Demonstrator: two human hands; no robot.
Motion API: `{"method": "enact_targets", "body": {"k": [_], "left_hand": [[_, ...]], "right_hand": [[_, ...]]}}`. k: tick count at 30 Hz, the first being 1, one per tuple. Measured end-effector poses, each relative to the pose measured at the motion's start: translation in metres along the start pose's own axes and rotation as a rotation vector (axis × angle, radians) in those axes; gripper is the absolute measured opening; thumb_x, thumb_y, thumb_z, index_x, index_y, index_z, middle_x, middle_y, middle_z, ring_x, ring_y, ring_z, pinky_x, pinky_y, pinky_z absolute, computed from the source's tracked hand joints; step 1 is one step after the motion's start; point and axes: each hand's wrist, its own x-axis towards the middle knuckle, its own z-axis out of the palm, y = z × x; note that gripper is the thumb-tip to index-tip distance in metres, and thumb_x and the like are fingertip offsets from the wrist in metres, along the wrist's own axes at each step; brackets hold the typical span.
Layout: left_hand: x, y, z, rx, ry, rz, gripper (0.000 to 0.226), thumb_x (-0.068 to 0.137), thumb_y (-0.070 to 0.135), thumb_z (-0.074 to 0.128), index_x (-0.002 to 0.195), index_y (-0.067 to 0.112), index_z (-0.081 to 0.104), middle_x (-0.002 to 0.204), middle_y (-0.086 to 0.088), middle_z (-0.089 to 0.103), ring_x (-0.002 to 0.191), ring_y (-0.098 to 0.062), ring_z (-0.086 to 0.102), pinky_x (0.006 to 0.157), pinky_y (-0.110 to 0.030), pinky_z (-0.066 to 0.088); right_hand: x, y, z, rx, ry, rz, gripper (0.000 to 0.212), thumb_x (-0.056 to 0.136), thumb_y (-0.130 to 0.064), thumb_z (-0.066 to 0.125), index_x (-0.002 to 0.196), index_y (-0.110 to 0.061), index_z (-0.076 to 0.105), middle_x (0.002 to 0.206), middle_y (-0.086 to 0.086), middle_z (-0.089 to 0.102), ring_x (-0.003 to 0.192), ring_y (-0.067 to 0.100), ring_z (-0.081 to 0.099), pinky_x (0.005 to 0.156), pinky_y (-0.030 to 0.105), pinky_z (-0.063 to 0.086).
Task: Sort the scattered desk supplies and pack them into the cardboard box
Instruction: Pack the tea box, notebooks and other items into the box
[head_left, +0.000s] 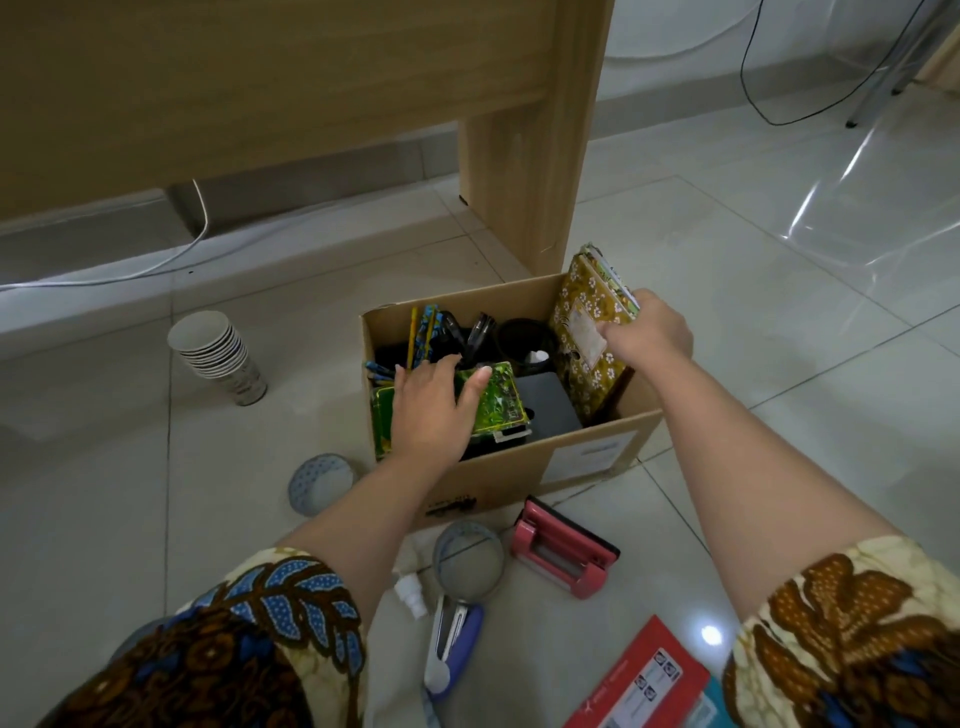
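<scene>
Left hand (431, 410): we find it spread flat on the green packet (501, 400).
Right hand (649, 332): we find it gripping upright floral notebooks (584, 306).
Cardboard box (519, 470): holds both items.

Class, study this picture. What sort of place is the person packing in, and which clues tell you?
Probably an office or study, on the tiled floor beside a wooden desk. A cable hangs by the wall; a hole punch and stapler lie near the cardboard box.

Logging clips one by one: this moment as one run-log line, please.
stage: packing | left hand: resting on green packet in cardboard box | right hand: gripping floral notebooks standing in box | floor: hole punch, stapler unpacked
</scene>
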Motion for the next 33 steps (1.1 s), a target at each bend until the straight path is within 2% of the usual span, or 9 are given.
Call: {"method": "enact_targets", "body": {"k": [7,11,14,16,18,21,27,31,33], "left_hand": [[-0.001,-0.031,-0.015,0.071,0.043,-0.038,0.062,0.096,0.056,0.027,0.137,0.014,0.047,0.134,-0.010,0.055,0.133,-0.025,0.042,0.120,-0.041,0.006],[-0.012,-0.025,-0.013,0.014,0.147,-0.031,0.055,0.097,0.051,0.033,0.132,0.012,0.052,0.135,-0.010,0.055,0.138,-0.027,0.036,0.119,-0.040,0.004],[-0.017,-0.022,-0.009,0.013,0.205,-0.037,0.051,0.097,0.049,0.035,0.127,0.012,0.056,0.132,-0.008,0.057,0.138,-0.027,0.036,0.119,-0.042,0.002],[-0.018,-0.020,-0.007,0.023,0.226,-0.034,0.050,0.098,0.048,0.036,0.124,0.012,0.058,0.130,-0.008,0.057,0.138,-0.027,0.035,0.119,-0.042,-0.002],[-0.020,-0.018,-0.006,0.027,0.232,-0.028,0.049,0.098,0.047,0.036,0.123,0.013,0.059,0.129,-0.007,0.058,0.137,-0.027,0.037,0.118,-0.043,-0.003],[-0.025,-0.017,-0.004,-0.003,0.212,-0.007,0.046,0.098,0.046,0.037,0.122,0.014,0.059,0.129,-0.007,0.059,0.132,-0.025,0.043,0.120,-0.047,0.007],[-0.028,-0.025,-0.009,-0.048,0.155,0.048,0.047,0.098,0.046,0.037,0.130,0.015,0.054,0.137,-0.005,0.053,0.133,-0.023,0.041,0.119,-0.046,0.013],[-0.024,-0.027,-0.011,-0.082,0.129,0.033,0.046,0.098,0.045,0.037,0.128,0.016,0.055,0.133,-0.003,0.055,0.128,-0.021,0.045,0.117,-0.047,0.018],[-0.021,-0.027,-0.012,-0.105,0.122,0.014,0.044,0.099,0.044,0.037,0.126,0.016,0.057,0.129,-0.003,0.057,0.125,-0.022,0.047,0.115,-0.049,0.022]], "right_hand": [[-0.023,-0.028,0.020,0.097,-0.118,-0.132,0.068,0.088,-0.030,0.066,0.144,-0.025,0.027,0.129,0.009,0.052,0.106,0.028,0.058,0.078,0.034,0.049],[-0.050,-0.036,0.008,-0.365,0.194,-0.419,0.053,0.078,-0.040,0.074,0.119,-0.013,0.054,0.115,0.009,0.055,0.108,0.026,0.052,0.090,0.037,0.047],[-0.080,-0.043,-0.012,-0.609,-0.312,-0.429,0.039,0.076,-0.049,0.074,0.082,-0.011,0.065,0.081,0.002,0.067,0.079,0.019,0.066,0.077,0.034,0.057],[-0.096,-0.041,-0.013,-0.755,-0.769,-0.289,0.044,0.077,-0.047,0.074,0.091,-0.005,0.069,0.088,0.005,0.073,0.074,0.018,0.068,0.081,0.033,0.058],[-0.108,-0.030,-0.001,-0.814,-1.004,-0.178,0.057,0.079,-0.043,0.074,0.113,0.002,0.062,0.107,0.010,0.071,0.087,0.021,0.070,0.087,0.036,0.056],[-0.121,0.001,0.033,-0.908,-1.023,-0.257,0.065,0.080,-0.048,0.072,0.125,-0.003,0.056,0.122,0.011,0.063,0.102,0.026,0.064,0.087,0.034,0.053],[-0.125,0.024,0.054,-0.929,-0.818,-0.537,0.035,0.086,-0.024,0.068,0.116,-0.009,0.062,0.113,0.009,0.064,0.094,0.024,0.061,0.074,0.030,0.047],[-0.114,-0.007,0.025,-0.995,-0.998,-0.478,0.044,0.085,-0.028,0.070,0.123,-0.010,0.059,0.120,0.007,0.063,0.101,0.026,0.064,0.079,0.033,0.052],[-0.102,-0.025,-0.001,-0.814,-1.104,-0.374,0.038,0.086,-0.020,0.070,0.120,-0.005,0.060,0.115,0.010,0.066,0.092,0.027,0.067,0.078,0.035,0.057]]}}
